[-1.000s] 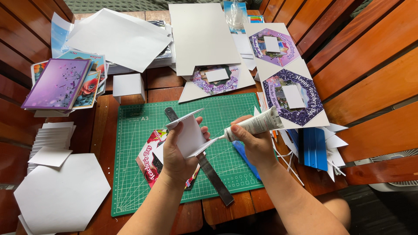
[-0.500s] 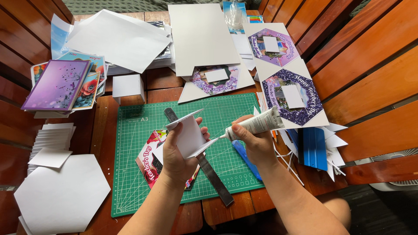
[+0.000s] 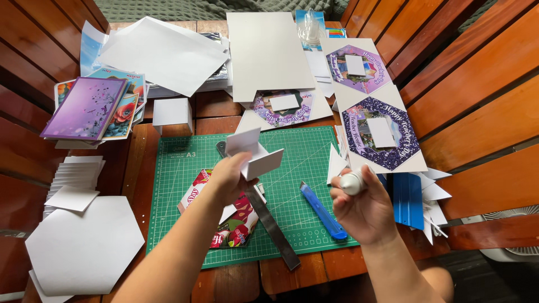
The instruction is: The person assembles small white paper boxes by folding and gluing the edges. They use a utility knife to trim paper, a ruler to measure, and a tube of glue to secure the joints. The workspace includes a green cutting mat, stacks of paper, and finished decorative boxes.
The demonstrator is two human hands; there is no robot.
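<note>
Left hand [image 3: 227, 178] raised over the green cutting mat [image 3: 303, 151], fingers pinching a folded white card piece [image 3: 254, 154]; its flaps stick up and out to the right, long axis slanting up-left to down-right. Right hand [image 3: 364, 206] closed around a white glue tube [image 3: 352, 182], blunt end toward the camera; tube axis runs roughly away from the viewer, nozzle hidden. Hands well apart. On the mat: blue utility knife [image 3: 322, 210], lying diagonal; metal ruler [image 3: 269, 221] beneath the left hand; printed hexagon card [image 3: 224, 224] partly under the forearm.
</note>
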